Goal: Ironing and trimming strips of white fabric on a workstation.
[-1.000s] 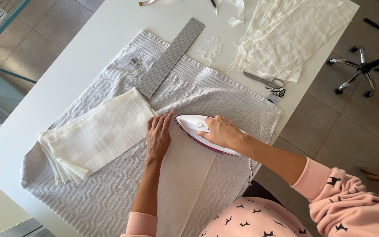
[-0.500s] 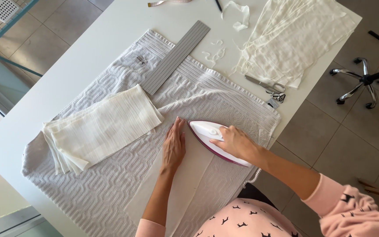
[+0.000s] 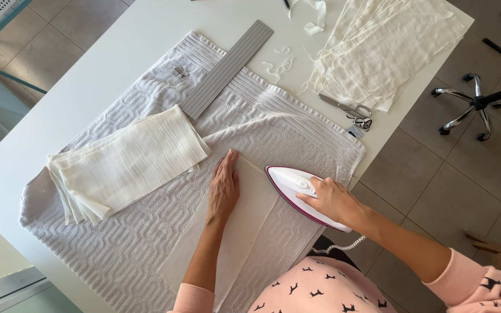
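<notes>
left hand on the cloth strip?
Touching. Head view: left hand lies flat, palm down, on the cloth strip, with no gap visible.

**One small label, nothing else printed**

A single sewn-in label [image 3: 179, 71] sits near the far left corner of the grey textured towel [image 3: 117, 243], just beside the near end of the grey ridged ruler [image 3: 227, 68]. It is a small dark rectangular patch, lying flat on the weave. Its markings are too small to make out. No packages, signs or screens are in view.
</notes>
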